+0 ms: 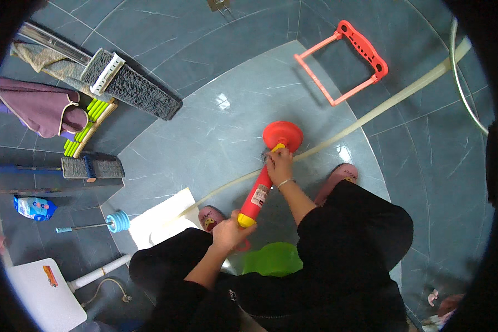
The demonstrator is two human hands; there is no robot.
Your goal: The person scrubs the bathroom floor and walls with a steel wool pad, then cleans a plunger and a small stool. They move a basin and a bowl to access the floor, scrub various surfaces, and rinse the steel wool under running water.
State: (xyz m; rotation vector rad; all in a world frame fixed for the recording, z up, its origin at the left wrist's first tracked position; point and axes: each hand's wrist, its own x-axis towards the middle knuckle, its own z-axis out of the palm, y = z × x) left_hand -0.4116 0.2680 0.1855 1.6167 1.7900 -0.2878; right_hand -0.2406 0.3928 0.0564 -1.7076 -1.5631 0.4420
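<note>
A red and yellow plunger (260, 194) with a wide red rubber cup lies slantwise between both hands, in front of the person. My left hand (227, 232) is closed around its yellow handle end, low in the picture. Higher up, my right hand (279, 166) grips the yellow neck just below the red cup (283, 136). A small dark tuft shows beside the fingers of that hand; I cannot tell what it is. The plunger's barrel bears a label with writing. Whether the cup touches the tiled floor (199, 137) cannot be told.
A pale hose (382, 103) crosses the floor beneath the plunger. A red plastic frame (315, 83) stands at the upper right. Flat mops (141, 89), a purple cloth (45, 106) and a blue round brush (118, 221) are at the left. A green seat (274, 259) shows between the legs.
</note>
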